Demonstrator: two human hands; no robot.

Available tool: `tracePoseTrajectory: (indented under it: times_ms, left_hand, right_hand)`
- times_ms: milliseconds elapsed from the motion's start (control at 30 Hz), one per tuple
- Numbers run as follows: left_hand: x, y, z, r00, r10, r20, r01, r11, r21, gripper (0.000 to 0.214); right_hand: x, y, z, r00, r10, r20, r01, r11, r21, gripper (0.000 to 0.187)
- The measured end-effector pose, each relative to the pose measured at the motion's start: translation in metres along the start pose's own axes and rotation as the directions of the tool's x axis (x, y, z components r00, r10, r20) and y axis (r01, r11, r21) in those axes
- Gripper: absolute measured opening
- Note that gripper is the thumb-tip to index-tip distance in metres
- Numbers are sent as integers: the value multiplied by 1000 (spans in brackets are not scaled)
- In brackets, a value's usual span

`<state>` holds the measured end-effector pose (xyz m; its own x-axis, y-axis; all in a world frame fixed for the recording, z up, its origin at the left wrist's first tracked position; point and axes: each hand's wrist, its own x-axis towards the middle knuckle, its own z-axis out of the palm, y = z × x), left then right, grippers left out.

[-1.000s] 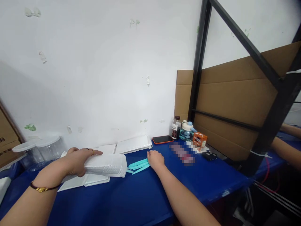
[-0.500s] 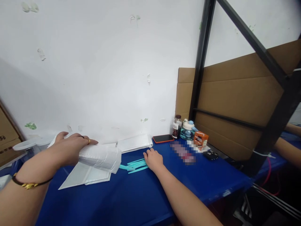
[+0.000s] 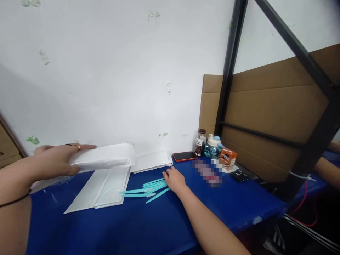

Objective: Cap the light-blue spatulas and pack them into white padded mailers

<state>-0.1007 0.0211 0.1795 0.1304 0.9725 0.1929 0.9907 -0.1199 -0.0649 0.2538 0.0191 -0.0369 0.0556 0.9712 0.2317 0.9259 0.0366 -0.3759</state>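
Note:
My left hand (image 3: 60, 159) is closed around a white padded envelope (image 3: 106, 156), lifted above the table and blurred by motion. Beneath it lie more white envelopes (image 3: 113, 187), flat and overlapping. My right hand (image 3: 174, 180) rests on the table with its fingers curled over the right ends of several thin teal plastic sticks (image 3: 154, 186). These sticks lie loosely fanned out, and their ends under the fingers are hidden. Another stack of white envelopes (image 3: 151, 162) lies against the wall, just behind the sticks.
On the blue table (image 3: 212, 209), a phone (image 3: 185, 156), a dark bottle (image 3: 200, 143), a teal water bottle (image 3: 212, 147), an orange box (image 3: 228, 158) and a black object (image 3: 239, 176) stand or lie at the back right. A black metal frame (image 3: 228, 71) rises before cardboard (image 3: 271, 109).
My left hand has moved left with the white envelope, baring the left ends of the teal sticks. The sticks have spread apart a little. My right hand has stayed nearly in place.

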Motion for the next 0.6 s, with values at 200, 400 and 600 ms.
tracePoseTrajectory:
  times_ms: [200,400,600]
  left_hand:
    - [27,60,55,925,378,48,-337,870,-359,70]
    - [58,101,109,947,320,-5,-292,857,-424,73]
    - [64,41,140,994,-100,39,107,951,-290,66]
  right_hand:
    - [3,7,-1,1000,-10,15,8,994,108,37]
    - [9,16,-3,999,-28,25,23,982,189,34]
    - [9,15,-4,998,-39,43,30,979,202,34]
